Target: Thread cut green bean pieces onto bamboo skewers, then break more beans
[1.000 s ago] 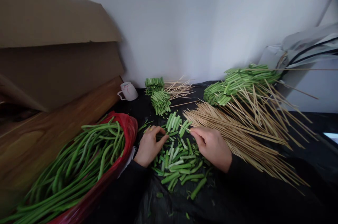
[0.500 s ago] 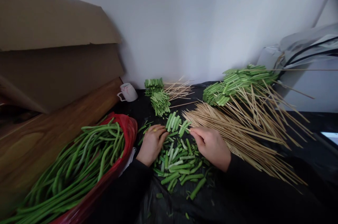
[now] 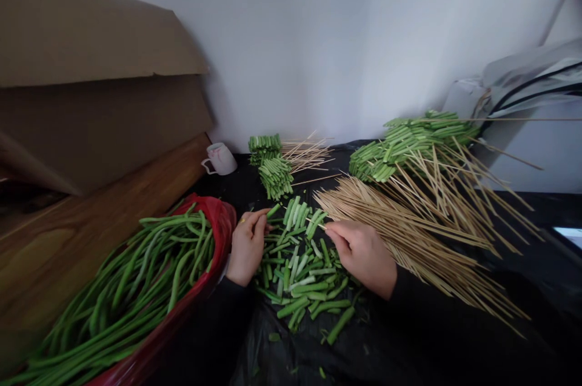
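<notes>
Holding one skewer (image 3: 322, 226) near the middle of the work area, right hand (image 3: 364, 256) pinches it between thumb and forefinger, other fingers curled in. Short bean pieces (image 3: 314, 225) sit side by side on the skewer, just left of the fingertips. A further row of cut beans (image 3: 294, 214) lies next to these; can't tell if it's on the same skewer. Left hand (image 3: 248, 246) pinches a single green piece (image 3: 273, 211) between thumb and fingers, end poking out past the fingertips; rest of that piece hidden by the hand. A ring shows on one finger.

Loose pile of cut pieces (image 3: 313, 286) between and below the hands, on black plastic sheeting (image 3: 282, 359). Bare skewers (image 3: 400, 225) heaped beside the right hand. Two stacks of loaded skewers at the back: smaller left stack (image 3: 276, 177), larger right stack (image 3: 409, 143). Long whole beans (image 3: 136, 277) in a red bag (image 3: 222, 222) beside the left hand, bag cut off at bottom edge.

White mug (image 3: 221, 159) behind bag, pinkish marks too small to make out. Cardboard box (image 3: 100, 46) upper left, cut off. Lit rectangle (image 3: 570, 236) at right edge, cropped, contents unreadable. Both forearms in dark sleeves, hard to separate from sheeting.
</notes>
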The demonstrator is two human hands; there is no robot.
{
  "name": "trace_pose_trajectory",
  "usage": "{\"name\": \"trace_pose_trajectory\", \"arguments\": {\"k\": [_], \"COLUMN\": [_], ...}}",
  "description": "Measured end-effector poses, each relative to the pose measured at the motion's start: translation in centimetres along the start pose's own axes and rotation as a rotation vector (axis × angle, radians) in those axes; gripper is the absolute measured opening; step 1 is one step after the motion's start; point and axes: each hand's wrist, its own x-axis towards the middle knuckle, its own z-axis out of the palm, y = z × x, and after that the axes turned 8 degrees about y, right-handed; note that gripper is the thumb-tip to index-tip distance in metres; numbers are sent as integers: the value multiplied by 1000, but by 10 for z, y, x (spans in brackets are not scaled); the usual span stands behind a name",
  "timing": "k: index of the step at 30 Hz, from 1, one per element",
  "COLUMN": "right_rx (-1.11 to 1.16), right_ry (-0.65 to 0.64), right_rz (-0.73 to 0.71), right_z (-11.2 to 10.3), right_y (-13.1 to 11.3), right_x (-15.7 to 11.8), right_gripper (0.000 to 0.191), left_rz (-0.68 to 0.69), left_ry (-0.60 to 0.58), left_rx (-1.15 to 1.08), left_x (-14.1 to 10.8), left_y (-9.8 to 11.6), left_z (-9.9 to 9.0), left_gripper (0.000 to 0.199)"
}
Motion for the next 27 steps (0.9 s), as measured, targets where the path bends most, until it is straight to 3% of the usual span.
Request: {"name": "trace_pose_trajectory", "arguments": {"k": [5,8,16,27], "right_rx": [11,19,39,12], "right_ry": [-14,-23,-69,-64], "right_rz": [-6,-18,3,-1], "right_z": [2,4,6,6], "right_y": [-1,-1,-5,-3], "right_x": [-3,-5,-7,-6], "right_gripper": [23,22,23,23], "left_rz": [-460,-593,-621,-641], "left_ry": [-44,-68,-174,-184], "left_rx": [-559,-768,-828,-825], "left_x": [0,0,-1,-2], "left_y": [3,7,12,13], "left_z": [0,-1,-3,-5], "left_gripper": [30,36,31,24]}}
